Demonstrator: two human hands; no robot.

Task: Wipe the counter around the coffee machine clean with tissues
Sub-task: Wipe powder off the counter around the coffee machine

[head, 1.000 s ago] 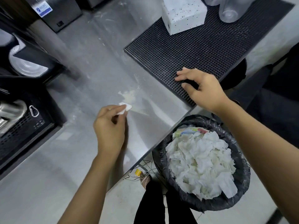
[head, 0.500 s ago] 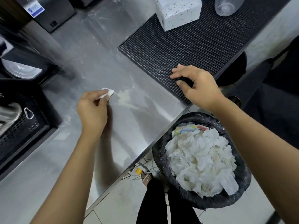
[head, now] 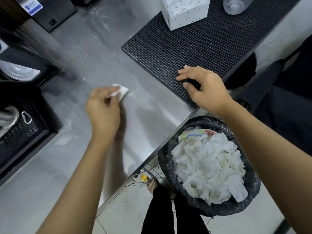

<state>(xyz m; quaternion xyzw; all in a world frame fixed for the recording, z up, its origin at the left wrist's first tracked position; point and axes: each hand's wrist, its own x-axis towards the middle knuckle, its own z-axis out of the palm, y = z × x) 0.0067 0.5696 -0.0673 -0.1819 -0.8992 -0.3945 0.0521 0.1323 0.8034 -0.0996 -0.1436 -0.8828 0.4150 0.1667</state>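
Observation:
My left hand (head: 103,110) pinches a small wad of white tissue (head: 120,92) against the steel counter (head: 94,53), and the hand is blurred by motion. A faint pale smear lies on the steel just right of the tissue. My right hand (head: 205,89) rests with curled fingers on the near corner of the black rubber mat (head: 194,39), holding nothing. The dark coffee machine (head: 20,115), with its drip grate, stands at the left edge of the counter.
A white speckled tissue box (head: 184,10) and a clear cup (head: 236,5) stand on the mat at the back. A black-lined bin (head: 251,188) full of used tissues sits on the floor below the counter's front edge. Another dark appliance (head: 49,12) stands back left.
My left hand has swept the tissue left and then back right over the pale smear, which now looks fainter. My right hand stays on the mat corner.

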